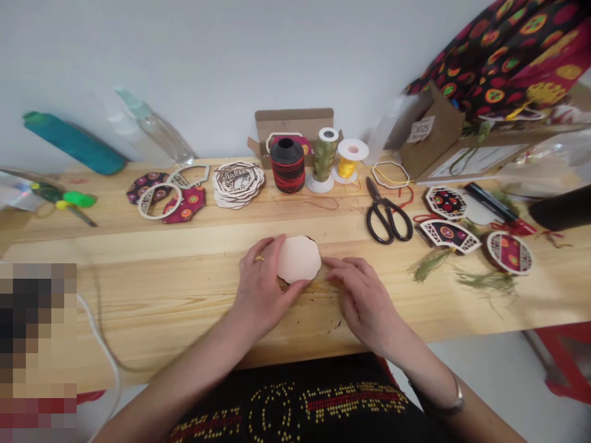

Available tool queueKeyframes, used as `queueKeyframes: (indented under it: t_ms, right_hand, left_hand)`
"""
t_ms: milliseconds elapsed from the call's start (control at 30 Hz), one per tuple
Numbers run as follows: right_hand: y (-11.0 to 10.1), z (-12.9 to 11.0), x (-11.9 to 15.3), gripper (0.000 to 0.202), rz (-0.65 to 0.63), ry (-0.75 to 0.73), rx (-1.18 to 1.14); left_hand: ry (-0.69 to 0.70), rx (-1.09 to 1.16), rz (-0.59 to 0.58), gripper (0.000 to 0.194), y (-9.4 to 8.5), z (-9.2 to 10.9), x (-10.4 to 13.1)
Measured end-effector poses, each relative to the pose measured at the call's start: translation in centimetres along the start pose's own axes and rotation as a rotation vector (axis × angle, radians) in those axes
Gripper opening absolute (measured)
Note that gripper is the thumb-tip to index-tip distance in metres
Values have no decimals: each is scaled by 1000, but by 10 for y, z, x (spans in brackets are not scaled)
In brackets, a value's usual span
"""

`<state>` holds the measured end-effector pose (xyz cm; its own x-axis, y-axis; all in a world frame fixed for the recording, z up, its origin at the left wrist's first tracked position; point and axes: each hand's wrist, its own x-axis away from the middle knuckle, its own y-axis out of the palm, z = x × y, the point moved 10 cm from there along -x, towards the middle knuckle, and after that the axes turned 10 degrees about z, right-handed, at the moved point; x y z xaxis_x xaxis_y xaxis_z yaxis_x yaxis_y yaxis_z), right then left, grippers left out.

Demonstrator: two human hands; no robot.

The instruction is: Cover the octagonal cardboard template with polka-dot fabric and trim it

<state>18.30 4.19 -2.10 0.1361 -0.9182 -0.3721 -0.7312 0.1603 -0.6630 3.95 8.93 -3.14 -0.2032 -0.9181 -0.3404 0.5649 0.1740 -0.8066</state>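
L hand (265,277) is grasping the pale disc (299,259) by its edge, thumb below and fingers at upper left, center of frame, just over the surface (184,261). R hand (364,295) is hovering to its right, loosely curled, index fingertip pointing at the rim; can't tell if it's touching or pinching anything. A dark edge is showing behind the disc at upper right. The step in hand looks like steadying or aligning the layered piece, prob. checking its rim. The next move seems to call for L hand holding firm w/ R hand meeting the edge lightly, so the layers aren't slipping.

Dark scraps (339,324) are lying below, btwn the hands. Further out, the scissors (389,215) are resting right of center; the red-and-black spool (287,166) is standing at upper center, the stack of frames (237,184) lying to its left. Fan-shaped ornament (447,235) & oval ornament (508,252) are lying far right.
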Motion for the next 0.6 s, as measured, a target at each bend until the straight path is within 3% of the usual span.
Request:
queueKeyframes:
  t_ms: [467, 533, 600]
  right_hand:
    - [-1, -1, 1, 42, 13, -19, -28]
    - [-2, -3, 1, 41, 9, -18, -34]
    - [0, -5, 0, 39, -12, -15, -12]
  left_hand:
    - [59, -7, -3, 80, 1, 4, 2]
    - [35, 48, 14, 84, -3, 3, 1]
    - [-30, 145, 65, 72, -11, -2, 0]
